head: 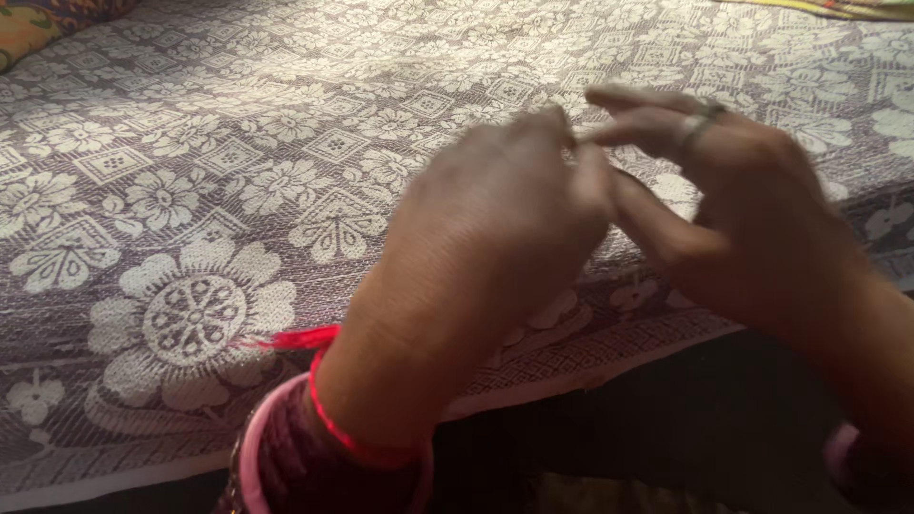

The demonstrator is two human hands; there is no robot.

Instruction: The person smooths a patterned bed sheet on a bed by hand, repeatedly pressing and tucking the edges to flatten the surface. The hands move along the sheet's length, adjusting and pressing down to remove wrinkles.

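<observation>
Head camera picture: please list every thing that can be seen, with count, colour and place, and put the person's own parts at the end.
Patterned cloth: one, grey-purple with cream flowers, spread over the whole surface under the hands.
Colourful fabric: one piece, orange with blue, top left corner.
Red thread: one, red, tied around the left wrist.
Bangles: several, dark red and pink, on the left wrist.
Ring: one, dark metal, on a finger of the right hand.
Left hand: one, centre, fingertips meeting the right hand.
Right hand: one, right side, fingers stretched towards the left hand; anything pinched between them is too small to see.

A grey bedspread [190,190] with white flower patterns, and an orange patterned cloth [38,24] at the corner
</observation>
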